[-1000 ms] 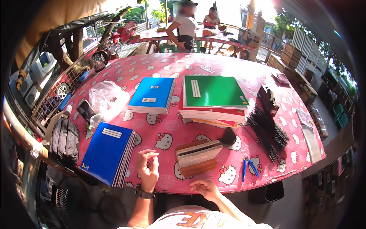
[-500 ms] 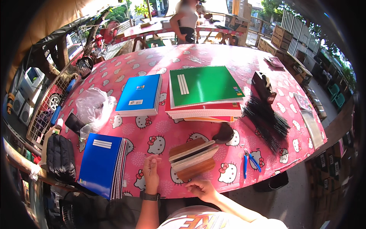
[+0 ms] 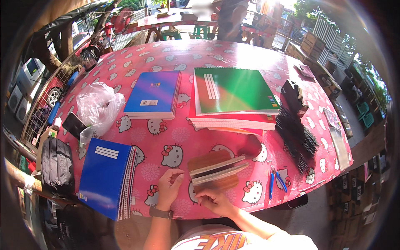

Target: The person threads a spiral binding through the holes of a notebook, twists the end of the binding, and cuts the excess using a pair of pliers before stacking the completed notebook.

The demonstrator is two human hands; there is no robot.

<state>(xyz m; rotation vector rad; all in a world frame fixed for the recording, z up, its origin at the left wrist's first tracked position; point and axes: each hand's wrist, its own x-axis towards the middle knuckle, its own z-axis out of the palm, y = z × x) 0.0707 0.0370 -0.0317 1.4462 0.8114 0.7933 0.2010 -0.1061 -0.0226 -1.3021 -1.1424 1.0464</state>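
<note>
A brown wooden stand (image 3: 213,168) with two pale upright slats lies at the near middle of the table. My left hand (image 3: 170,188) is just left of it, apart from it, its fingers loosely bent and nothing visible in them. Close to the stand's near edge is my right hand (image 3: 214,201), fingers curled but apart; whether a fingertip touches the wood I cannot tell. Behind the stand sits a dark rounded piece (image 3: 250,146), partly hidden by the slats. Blue-handled pliers (image 3: 276,183) lie to the right, and a stack of blue spiral notebooks (image 3: 106,175) to the left.
Farther back are a second blue notebook stack (image 3: 152,95) and a green-topped stack (image 3: 233,91). Black binding coils (image 3: 298,141) lie at the right, near a dark tape dispenser (image 3: 293,98). A clear plastic bag (image 3: 98,106) is at the left. Another person (image 3: 231,18) stands beyond the table.
My view has shifted slightly. My left fingers are more bent, and my right hand has come closer to the wooden stand. The person in the background has moved right.
</note>
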